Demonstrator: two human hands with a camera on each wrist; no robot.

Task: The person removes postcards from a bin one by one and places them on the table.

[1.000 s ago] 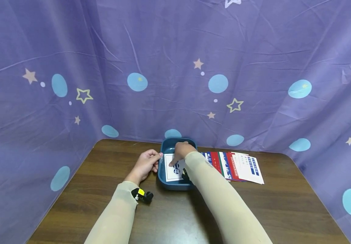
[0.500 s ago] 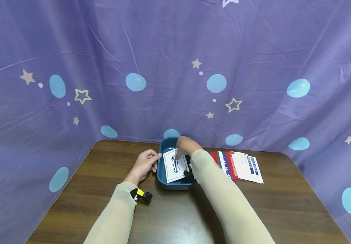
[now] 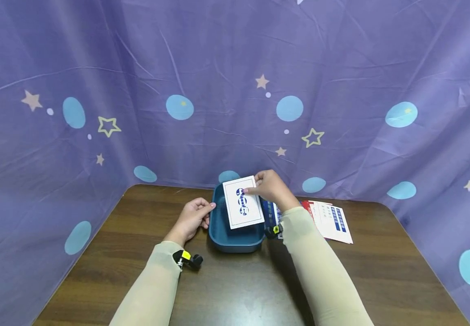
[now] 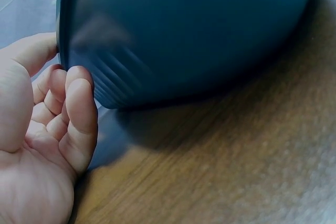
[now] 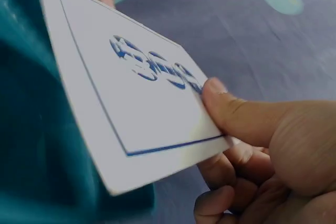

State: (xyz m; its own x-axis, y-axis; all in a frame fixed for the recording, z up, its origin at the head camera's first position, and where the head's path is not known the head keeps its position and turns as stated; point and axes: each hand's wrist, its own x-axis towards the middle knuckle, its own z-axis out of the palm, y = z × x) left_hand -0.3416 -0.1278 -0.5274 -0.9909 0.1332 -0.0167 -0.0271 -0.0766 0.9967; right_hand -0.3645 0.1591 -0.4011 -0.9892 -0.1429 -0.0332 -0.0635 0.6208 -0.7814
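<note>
A deep blue-green plastic bin (image 3: 235,246) stands on the table near the curtain. At its left side, my left hand (image 3: 191,219) pinches the rim between thumb and curled fingers; the left wrist view shows the ribbed outer wall (image 4: 113,74) beside those fingertips. My right hand (image 3: 274,188) holds a white card (image 3: 239,217) over the bin, tilted, thumb on top and fingers beneath. Blue round lettering and a thin border line mark the card's face (image 5: 136,114). The card covers part of the bin's inside in the head view.
Printed cards (image 3: 330,222) in white, red and blue lie fanned on the table right of the bin, partly behind the right forearm. A purple curtain (image 3: 226,140) with stars and dots hangs behind the table (image 3: 226,290). Each wrist wears a small black camera (image 3: 194,261).
My right hand has lifted the white card up from inside the bin and drawn back to the right. My left hand stays at the bin's left rim.
</note>
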